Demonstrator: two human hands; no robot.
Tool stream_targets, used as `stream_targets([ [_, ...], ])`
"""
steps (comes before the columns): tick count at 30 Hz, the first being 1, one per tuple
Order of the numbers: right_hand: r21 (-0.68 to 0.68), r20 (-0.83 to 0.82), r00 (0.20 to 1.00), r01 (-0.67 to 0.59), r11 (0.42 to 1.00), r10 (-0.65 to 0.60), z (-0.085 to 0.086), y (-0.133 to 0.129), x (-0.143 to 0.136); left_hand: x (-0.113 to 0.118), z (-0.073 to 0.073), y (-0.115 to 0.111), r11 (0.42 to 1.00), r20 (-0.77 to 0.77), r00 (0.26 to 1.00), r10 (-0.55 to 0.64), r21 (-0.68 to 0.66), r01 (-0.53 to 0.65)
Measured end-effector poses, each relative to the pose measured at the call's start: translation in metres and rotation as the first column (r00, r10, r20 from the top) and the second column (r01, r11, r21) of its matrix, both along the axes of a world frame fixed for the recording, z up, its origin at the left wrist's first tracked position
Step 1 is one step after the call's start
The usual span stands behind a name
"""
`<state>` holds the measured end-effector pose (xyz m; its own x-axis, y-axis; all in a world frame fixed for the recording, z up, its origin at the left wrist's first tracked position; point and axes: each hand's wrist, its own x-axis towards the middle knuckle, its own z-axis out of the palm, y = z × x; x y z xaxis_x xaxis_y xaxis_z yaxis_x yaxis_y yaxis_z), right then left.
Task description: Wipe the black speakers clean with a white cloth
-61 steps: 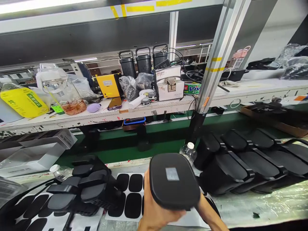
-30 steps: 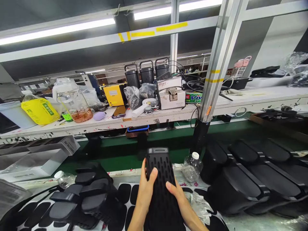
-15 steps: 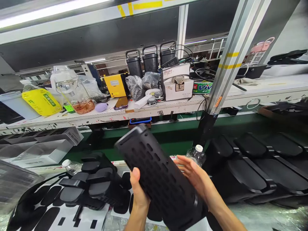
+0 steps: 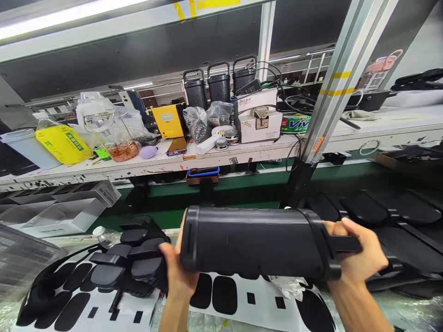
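A long black case point(image 4: 256, 242) is held level above the bench, its smooth side facing me. My left hand point(image 4: 180, 265) grips its left end, thumb on the near side and the other fingers mostly hidden behind it. At the right end, my right hand point(image 4: 362, 256) is wrapped round the black handle that sticks out there. Beneath the case lies a white sheet point(image 4: 265, 316) with black rounded pads point(image 4: 224, 295) and small black rectangles. Several similar black units point(image 4: 145, 269) stand to the left of my left hand.
Rows of black cases point(image 4: 404, 244) stand at the right. A clear bottle point(image 4: 107, 237) and white boxes point(image 4: 69, 216) are at the left. The shelf point(image 4: 214, 161) ahead holds a jug point(image 4: 121, 138), a yellow box point(image 4: 168, 121) and cables; a metal post point(image 4: 332, 83) rises beside them.
The case has turned from a steep slant to level, and its slotted face has given way to the smooth side. My right hand has moved right and closed round the handle.
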<state>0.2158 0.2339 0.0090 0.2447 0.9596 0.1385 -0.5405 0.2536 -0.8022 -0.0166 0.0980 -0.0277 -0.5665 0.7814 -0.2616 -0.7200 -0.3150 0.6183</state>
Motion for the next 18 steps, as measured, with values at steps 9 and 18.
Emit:
stream_targets([
  [9, 0.063, 0.045, 0.997, 0.067, 0.996, -0.070, 0.006, 0.013, 0.014, 0.005, -0.024, -0.007, 0.979, -0.036, 0.982, -0.185, -0.088, 0.181],
  [18, 0.086, 0.112, 0.993, 0.030, 0.996, -0.040, -0.012, 0.027, 0.023, 0.012, -0.013, -0.007, 0.975, -0.205, 0.954, -0.219, -0.020, 0.220],
])
